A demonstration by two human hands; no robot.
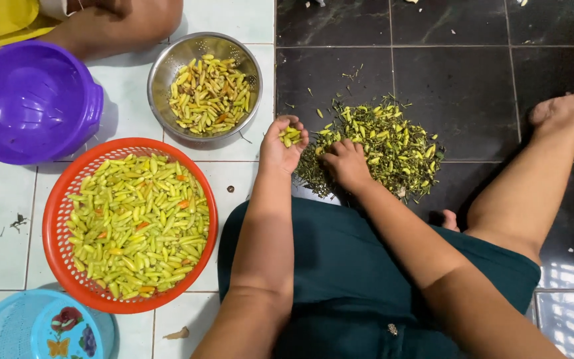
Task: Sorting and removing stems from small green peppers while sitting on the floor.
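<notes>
Chillies (291, 135) sit cupped in my left hand (282, 147), fingers curled loosely round them, while my right hand (345, 163) pinches into the stem-and-chilli pile (393, 149) just beyond my fingertips, keeping cleaned ones apart.

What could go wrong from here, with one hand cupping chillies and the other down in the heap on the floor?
1. The left hand cups several chillies in a loose, open grip, so some may spill onto the tiles.
2. The right hand is in the heap of stems and chillies on the bare dark floor, where scraps already lie scattered and may spread further.
3. The steel colander sits a reach away, so tossed chillies might miss it.
</notes>
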